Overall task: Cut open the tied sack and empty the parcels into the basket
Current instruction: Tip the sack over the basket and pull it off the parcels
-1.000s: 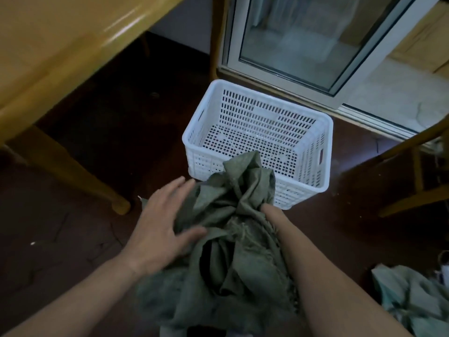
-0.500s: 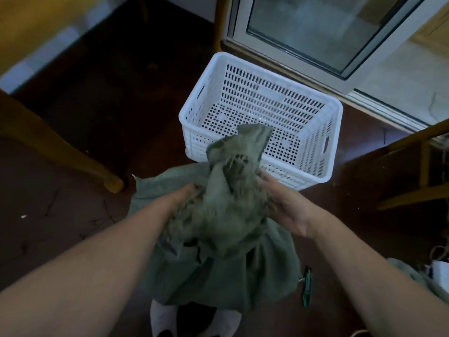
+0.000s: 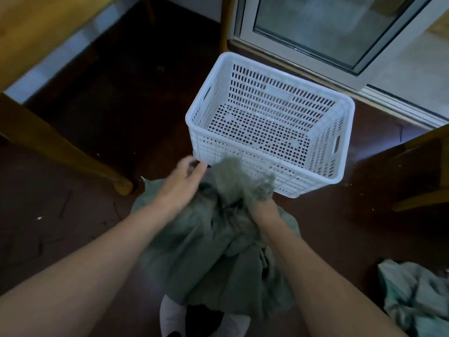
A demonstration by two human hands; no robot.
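A crumpled green woven sack point(image 3: 213, 251) stands on the dark floor between my forearms, its frayed mouth bunched up against the near wall of the white perforated basket point(image 3: 323, 164). The basket holds nothing. My left hand point(image 3: 184, 181) lies blurred over the sack's upper left part, fingers extended towards the basket's near corner. My right hand point(image 3: 263, 210) is sunk into the sack's folds at the mouth, its fingers hidden in the cloth. No parcels show.
A wooden table leg point(image 3: 73, 154) slants down at the left. A glass door point(image 3: 340, 27) stands behind the basket, a wooden chair frame point(image 3: 418, 166) at the right. Another greenish sack point(image 3: 418, 295) lies at the lower right. My white-socked feet point(image 3: 175, 319) show below the sack.
My left hand has come out of the sack's folds and moved up towards the basket's corner. The sack's bunched mouth has dropped lower. My right hand has pushed deeper into the cloth.
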